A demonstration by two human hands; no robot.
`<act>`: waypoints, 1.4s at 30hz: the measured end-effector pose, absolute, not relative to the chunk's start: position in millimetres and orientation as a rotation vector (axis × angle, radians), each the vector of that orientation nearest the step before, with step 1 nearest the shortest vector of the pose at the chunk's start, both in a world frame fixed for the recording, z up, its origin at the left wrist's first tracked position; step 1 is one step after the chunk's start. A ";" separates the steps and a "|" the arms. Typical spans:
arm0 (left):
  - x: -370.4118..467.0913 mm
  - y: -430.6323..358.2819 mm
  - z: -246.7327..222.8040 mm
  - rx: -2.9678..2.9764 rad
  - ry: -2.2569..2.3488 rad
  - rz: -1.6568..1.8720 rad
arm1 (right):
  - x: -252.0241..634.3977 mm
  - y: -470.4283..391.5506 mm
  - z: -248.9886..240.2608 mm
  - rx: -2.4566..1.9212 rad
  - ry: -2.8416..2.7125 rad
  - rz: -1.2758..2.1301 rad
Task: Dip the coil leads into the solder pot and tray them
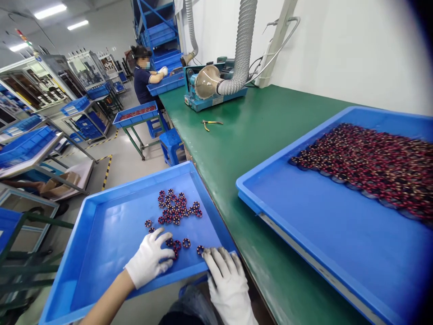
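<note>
My left hand (pixel 150 258), in a white glove, reaches over the near part of a shallow blue tray (pixel 111 243). Its fingers are spread and curved beside a few small ring-shaped parts (pixel 177 245), dark with red and copper colouring. My right hand (pixel 227 275), gloved too with grey-stained fingertips, lies stretched over the tray's near right corner. One single ring (pixel 200 249) sits at its fingertips; whether they touch is hard to tell. Farther in, a loose cluster of such rings (pixel 176 207) lies flat on the tray floor.
A larger blue tray (pixel 270 189) on the green bench (pixel 230 140) carries densely packed rings (pixel 375 167). Pliers (pixel 211 123) lie behind it, near a teal machine (pixel 203 103) with a ribbed suction hose (pixel 241 49). A person (pixel 145 79) works at the bench's far end.
</note>
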State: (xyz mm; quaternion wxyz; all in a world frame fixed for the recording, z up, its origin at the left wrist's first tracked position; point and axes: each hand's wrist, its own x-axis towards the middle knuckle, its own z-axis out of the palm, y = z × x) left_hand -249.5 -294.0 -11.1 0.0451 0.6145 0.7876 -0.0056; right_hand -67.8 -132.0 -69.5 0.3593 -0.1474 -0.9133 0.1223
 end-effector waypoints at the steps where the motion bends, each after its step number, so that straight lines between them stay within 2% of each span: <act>1: -250.0 -295.4 -12.4 1.877 2.415 -0.024 | -67.5 -132.2 -69.7 -0.378 -2.359 0.321; 13: -305.3 -310.4 -14.3 1.649 2.865 -0.141 | -66.2 -132.3 -72.9 -0.391 -2.376 0.348; 19: -261.1 -279.6 -22.0 1.813 2.498 -0.047 | -66.1 -136.1 -81.5 -0.434 -2.357 0.443; 31: -255.9 -289.5 -8.5 1.722 2.266 -0.095 | -65.7 -139.0 -87.3 -0.451 -2.334 0.518; 36: -271.4 -318.1 -5.6 1.546 2.472 -0.081 | -64.4 -136.4 -78.8 -0.437 -2.366 0.422; 42: -295.3 -342.6 -18.1 0.983 2.864 0.006 | -64.9 -132.1 -78.1 -0.369 -2.368 0.325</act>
